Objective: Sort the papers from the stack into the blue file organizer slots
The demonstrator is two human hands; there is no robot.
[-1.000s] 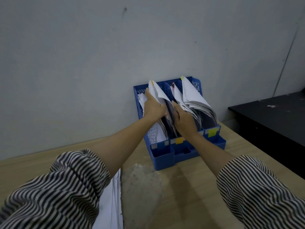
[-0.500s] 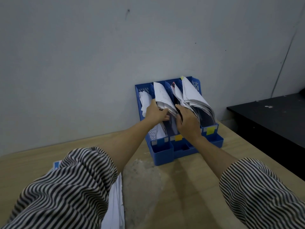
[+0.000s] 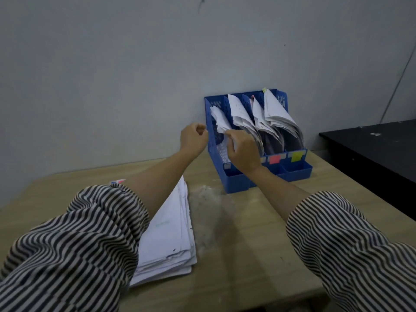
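Observation:
The blue file organizer (image 3: 238, 183) stands against the wall at the back of the wooden table (image 3: 247, 255). Its slots hold leaning white papers (image 3: 279, 113). My right hand (image 3: 243, 152) reaches into the left part of the organizer, its curled fingers pinching the lower edge of the papers in the leftmost slot (image 3: 219, 120). Just left of the organizer's side wall, my left hand (image 3: 193, 140) hovers in the air with curled fingers and holds nothing. The stack of loose white papers (image 3: 166, 235) lies flat on the table, partly under my left arm.
Pink (image 3: 275, 159) and yellow (image 3: 296, 156) sticky labels mark the organizer's front lip. A black table (image 3: 371, 152) stands to the right, beyond the wooden table's edge. The grey wall is directly behind the organizer. A coloured tab (image 3: 117, 182) peeks out behind my left sleeve.
My left hand has let go of the papers and pulled back to the left, outside the organizer. My right hand moved left from the middle slots to the leftmost papers. The view tilted down.

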